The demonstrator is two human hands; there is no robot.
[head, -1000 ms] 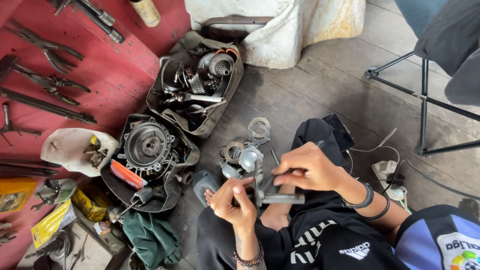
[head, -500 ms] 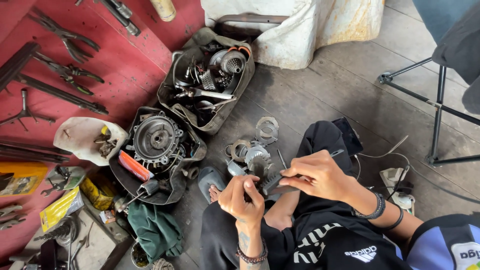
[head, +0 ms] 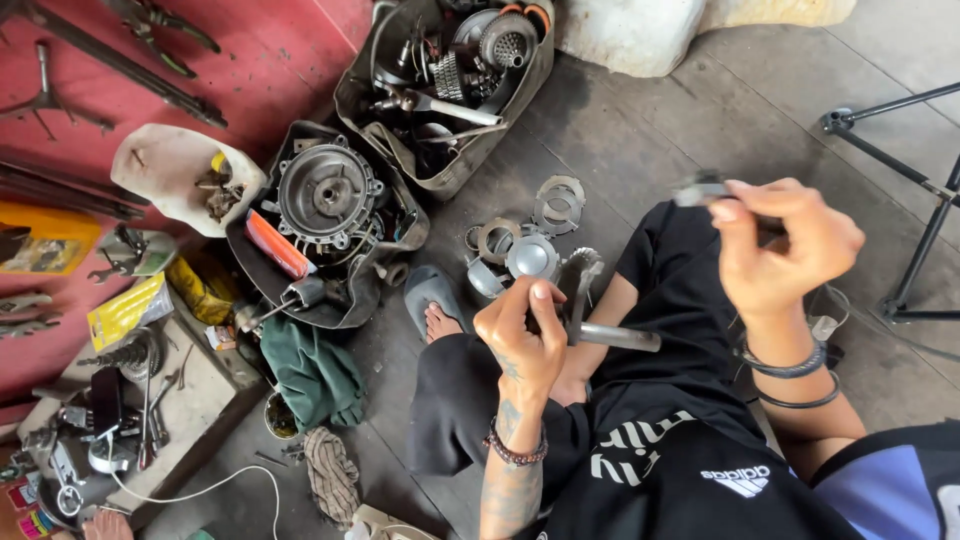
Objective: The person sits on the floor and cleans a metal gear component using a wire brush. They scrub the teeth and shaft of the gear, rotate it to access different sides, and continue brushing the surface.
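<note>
left hand [head: 522,335] gripping geared shaft [head: 590,305], yellow packet [head: 126,309] left

I see open plank floor [head: 690,120] right of the loose metal rings [head: 545,215]; a hand could pass there. Left is blocked: two parts-filled bags [head: 340,215], green rag [head: 310,365]. Black stand legs [head: 915,200] fence the far right.

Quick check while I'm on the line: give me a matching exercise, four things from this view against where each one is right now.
Things:
1. geared shaft
2. small dark tool
3. round engine cover
4. green cloth

Places:
A. raised in the right hand
B. on the floor beside the wooden board
C. held in the left hand
D. in the dark tray by the red surface

Pairs: 1-C, 2-A, 3-D, 4-B
</note>
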